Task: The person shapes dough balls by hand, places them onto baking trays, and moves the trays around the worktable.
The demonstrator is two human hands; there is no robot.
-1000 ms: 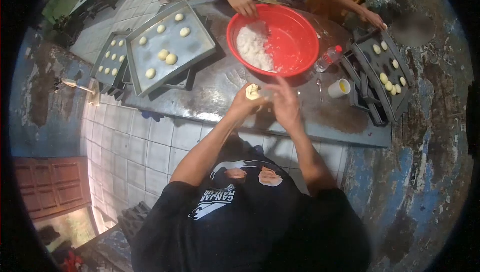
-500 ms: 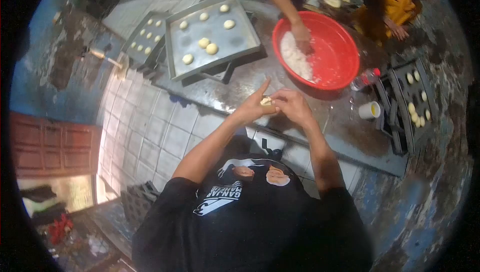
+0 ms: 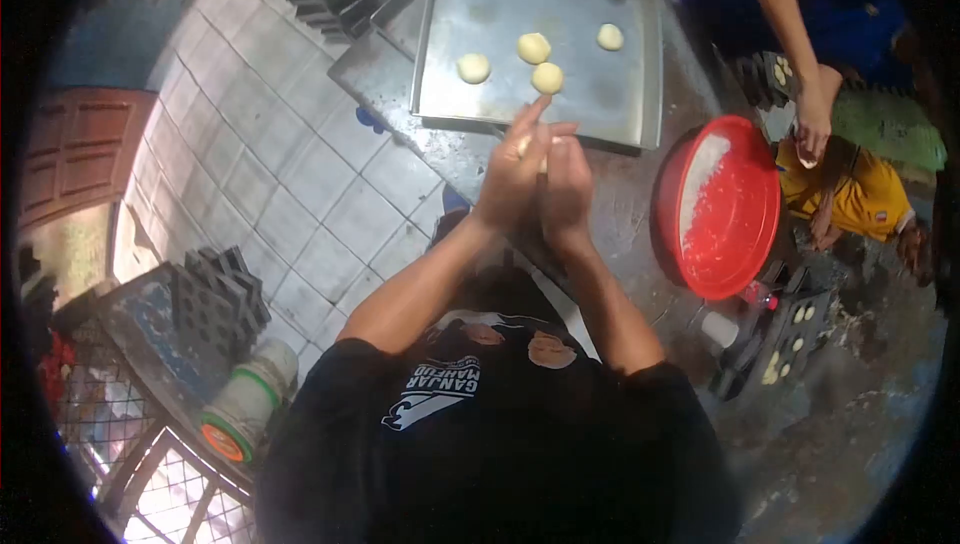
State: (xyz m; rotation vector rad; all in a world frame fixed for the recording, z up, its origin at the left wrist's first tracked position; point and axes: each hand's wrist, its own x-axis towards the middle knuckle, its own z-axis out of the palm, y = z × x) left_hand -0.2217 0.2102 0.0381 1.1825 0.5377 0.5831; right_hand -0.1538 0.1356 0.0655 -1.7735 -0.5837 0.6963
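Note:
My left hand (image 3: 510,182) and my right hand (image 3: 568,184) are pressed palm to palm in front of me, with a small pale piece of dough (image 3: 523,146) partly visible between them. Most of that dough is hidden by the fingers. Just beyond my fingertips lies a ball of dough (image 3: 547,78), touching another dough ball (image 3: 534,47). Both rest on a square metal tray (image 3: 510,9), where several more pale balls are spread apart.
Right of the tray stands a red basin (image 3: 740,229) with white flour or dough (image 3: 706,166) along one side. A white cup (image 3: 719,328) and a dark mould tray (image 3: 745,369) are near it. Another person's hand (image 3: 815,119) reaches in at upper right.
My view has turned left, so the metal tray now lies ahead of my hands and the basin to the right. My hands have come together palm to palm. The other person's hand has left the basin.

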